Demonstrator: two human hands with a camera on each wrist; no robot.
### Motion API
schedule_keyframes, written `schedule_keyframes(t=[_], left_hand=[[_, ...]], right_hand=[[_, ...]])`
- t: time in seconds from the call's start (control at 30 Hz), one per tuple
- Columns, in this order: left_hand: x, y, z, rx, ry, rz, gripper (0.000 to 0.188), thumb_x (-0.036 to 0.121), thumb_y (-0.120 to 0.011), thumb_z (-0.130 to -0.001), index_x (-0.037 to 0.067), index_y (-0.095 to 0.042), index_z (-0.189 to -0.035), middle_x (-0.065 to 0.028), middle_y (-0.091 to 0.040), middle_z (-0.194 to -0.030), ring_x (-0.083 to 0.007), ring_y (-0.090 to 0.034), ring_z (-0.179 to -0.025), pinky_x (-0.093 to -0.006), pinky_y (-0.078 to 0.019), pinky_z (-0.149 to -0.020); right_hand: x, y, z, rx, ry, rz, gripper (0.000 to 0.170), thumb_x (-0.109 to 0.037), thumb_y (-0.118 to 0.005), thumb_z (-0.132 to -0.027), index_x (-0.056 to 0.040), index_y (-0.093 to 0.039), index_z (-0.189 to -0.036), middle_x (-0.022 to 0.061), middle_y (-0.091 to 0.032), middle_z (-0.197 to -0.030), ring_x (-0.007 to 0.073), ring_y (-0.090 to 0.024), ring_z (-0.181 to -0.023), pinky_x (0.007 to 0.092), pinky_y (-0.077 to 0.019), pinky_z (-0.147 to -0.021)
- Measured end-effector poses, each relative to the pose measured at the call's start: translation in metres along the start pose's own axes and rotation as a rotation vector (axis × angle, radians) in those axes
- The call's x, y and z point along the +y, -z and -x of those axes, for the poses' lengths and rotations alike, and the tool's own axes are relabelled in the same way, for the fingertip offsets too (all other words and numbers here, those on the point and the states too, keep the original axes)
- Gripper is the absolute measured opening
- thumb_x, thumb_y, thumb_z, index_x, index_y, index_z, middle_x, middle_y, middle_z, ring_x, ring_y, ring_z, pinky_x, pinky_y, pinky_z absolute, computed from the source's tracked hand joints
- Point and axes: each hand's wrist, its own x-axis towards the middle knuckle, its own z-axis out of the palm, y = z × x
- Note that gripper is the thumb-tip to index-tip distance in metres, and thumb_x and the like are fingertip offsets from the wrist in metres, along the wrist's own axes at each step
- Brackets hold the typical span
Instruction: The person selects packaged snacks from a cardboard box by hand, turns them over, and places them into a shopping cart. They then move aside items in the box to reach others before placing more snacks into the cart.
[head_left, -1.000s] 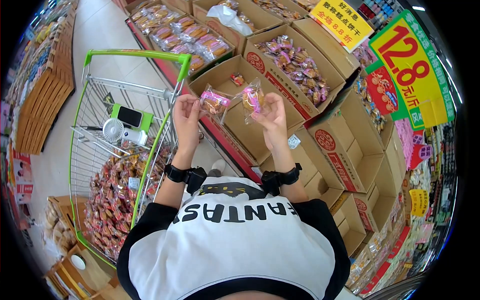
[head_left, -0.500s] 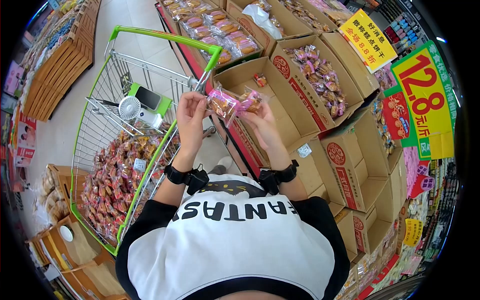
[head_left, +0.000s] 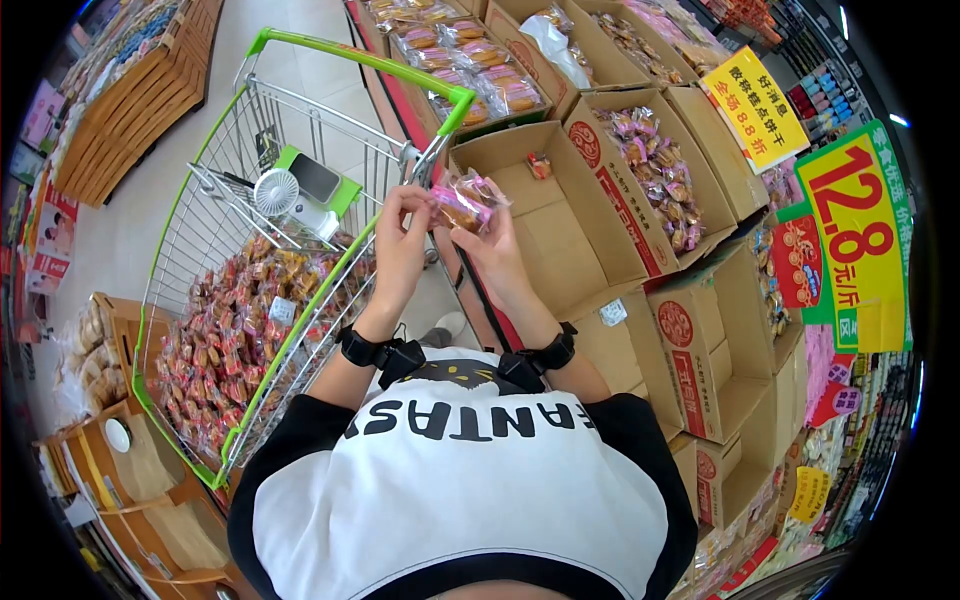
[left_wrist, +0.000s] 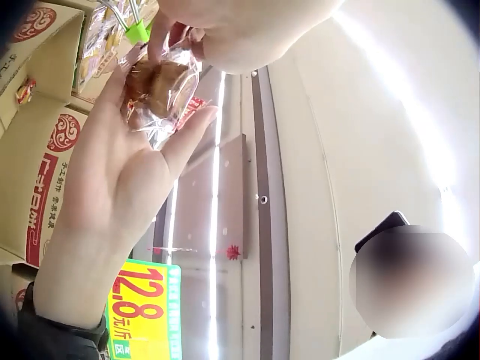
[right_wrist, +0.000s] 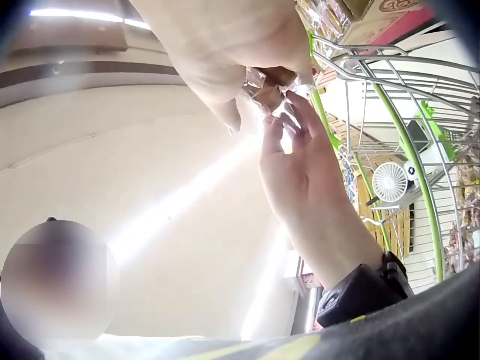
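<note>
Two clear-wrapped brown pastries with pink labels overlap in front of me in the head view; the nearer wrapped pastry shows most. My left hand pinches the left end of its wrapper with thumb and fingertips. My right hand holds a wrapped pastry from the right, its thumb across the front. In the left wrist view the clear wrapper lies between the right hand's fingers and thumb. The right wrist view has the left fingertips right at the wrapper, mostly hidden behind the right hand.
A shopping cart at the left carries many wrapped snacks, a phone and a small white fan. Below my hands, a cardboard box holds one small red packet. More boxes and price signs stand at the right.
The two pastries, apart a second ago, now overlap; my right hand moved left toward the left hand. The head view has shifted, with cart and boxes placed differently in it.
</note>
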Motion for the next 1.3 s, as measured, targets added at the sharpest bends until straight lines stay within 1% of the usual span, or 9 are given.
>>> schedule_keyframes(t=[0.2,0.4,0.43,0.53,0.73,0.93,1.07,1.17,1.3], left_hand=[[0.010,0.011,0.013,-0.125,0.075,-0.072,0.019,0.000,-0.045,-0.080,0.003,-0.045,-0.098,-0.0004,-0.045,-0.072,-0.0074,-0.048,-0.069,-0.0217,-0.0438,-0.065],[0.015,0.046,0.019,-0.354,0.076,-0.264,0.043,-0.005,-0.043,-0.071,0.007,-0.037,-0.112,-0.0027,-0.046,-0.068,-0.0090,-0.051,-0.062,-0.0210,-0.0405,-0.057],[0.017,0.048,0.021,-0.368,0.162,0.000,0.034,-0.003,-0.044,-0.076,0.005,-0.039,-0.109,-0.0022,-0.048,-0.070,-0.0085,-0.052,-0.065,-0.0204,-0.0420,-0.058],[0.026,0.056,0.029,-0.293,0.274,0.121,0.023,0.001,-0.044,-0.082,0.003,-0.040,-0.105,-0.0014,-0.048,-0.072,-0.0076,-0.052,-0.066,-0.0195,-0.0434,-0.059],[0.033,0.087,0.035,-0.045,0.127,0.204,0.013,0.004,-0.044,-0.084,0.003,-0.042,-0.096,-0.0010,-0.050,-0.076,-0.0073,-0.052,-0.068,-0.0205,-0.0452,-0.059],[0.032,0.112,0.042,-0.020,0.169,0.107,0.011,0.006,-0.051,-0.081,0.004,-0.043,-0.088,-0.0042,-0.056,-0.075,-0.0055,-0.051,-0.066,-0.0189,-0.0421,-0.056],[0.031,0.130,0.049,-0.147,0.273,-0.137,0.015,0.010,-0.055,-0.079,0.004,-0.042,-0.083,-0.0040,-0.057,-0.069,-0.0065,-0.052,-0.063,-0.0199,-0.0406,-0.056],[0.041,0.146,0.053,-0.460,0.295,-0.365,0.021,0.022,-0.056,-0.080,0.002,-0.047,-0.082,-0.0039,-0.057,-0.068,-0.0095,-0.053,-0.061,-0.0233,-0.0397,-0.053],[0.036,0.169,0.058,-0.414,0.349,-0.550,0.030,0.031,-0.057,-0.078,0.002,-0.052,-0.073,-0.0046,-0.055,-0.065,-0.0099,-0.050,-0.059,-0.0246,-0.0394,-0.052]], right_hand=[[-0.011,-0.012,-0.006,0.054,-0.115,0.043,0.061,-0.004,-0.059,-0.074,-0.0072,-0.026,-0.126,0.0078,-0.036,-0.117,0.0126,-0.045,-0.098,0.0218,-0.0433,-0.075],[-0.002,-0.018,-0.020,-0.086,-0.096,0.100,0.051,-0.006,-0.054,-0.077,-0.0047,-0.030,-0.123,0.0083,-0.040,-0.116,0.0138,-0.044,-0.101,0.0252,-0.0406,-0.081],[-0.003,-0.020,-0.021,-0.111,-0.144,0.127,0.049,-0.005,-0.051,-0.079,-0.0051,-0.029,-0.124,0.0081,-0.038,-0.118,0.0144,-0.042,-0.105,0.0259,-0.0393,-0.084],[0.002,-0.032,-0.024,-0.180,-0.194,0.172,0.046,-0.007,-0.046,-0.082,-0.0045,-0.028,-0.125,0.0070,-0.037,-0.120,0.0143,-0.040,-0.108,0.0262,-0.0366,-0.088],[0.012,-0.049,-0.024,-0.299,-0.437,-0.092,0.052,-0.010,-0.051,-0.080,-0.0052,-0.025,-0.125,0.0085,-0.036,-0.119,0.0156,-0.039,-0.108,0.0302,-0.0381,-0.086],[0.043,-0.058,-0.021,-0.433,-0.423,0.043,0.062,-0.009,-0.060,-0.074,-0.0043,-0.025,-0.125,0.0085,-0.036,-0.118,0.0166,-0.040,-0.107,0.0292,-0.0379,-0.087],[0.041,-0.067,-0.017,-0.446,-0.512,0.219,0.060,-0.009,-0.063,-0.072,-0.0031,-0.032,-0.122,0.0076,-0.045,-0.110,0.0152,-0.046,-0.100,0.0271,-0.0392,-0.085],[0.046,-0.067,-0.015,-0.553,-0.579,0.292,0.060,-0.011,-0.065,-0.071,-0.0037,-0.034,-0.121,0.0077,-0.047,-0.107,0.0141,-0.050,-0.095,0.0258,-0.0421,-0.080],[0.056,-0.070,-0.010,-0.689,-0.623,0.323,0.058,-0.013,-0.066,-0.070,-0.0035,-0.035,-0.119,0.0084,-0.047,-0.107,0.0140,-0.051,-0.094,0.0252,-0.0441,-0.076]])
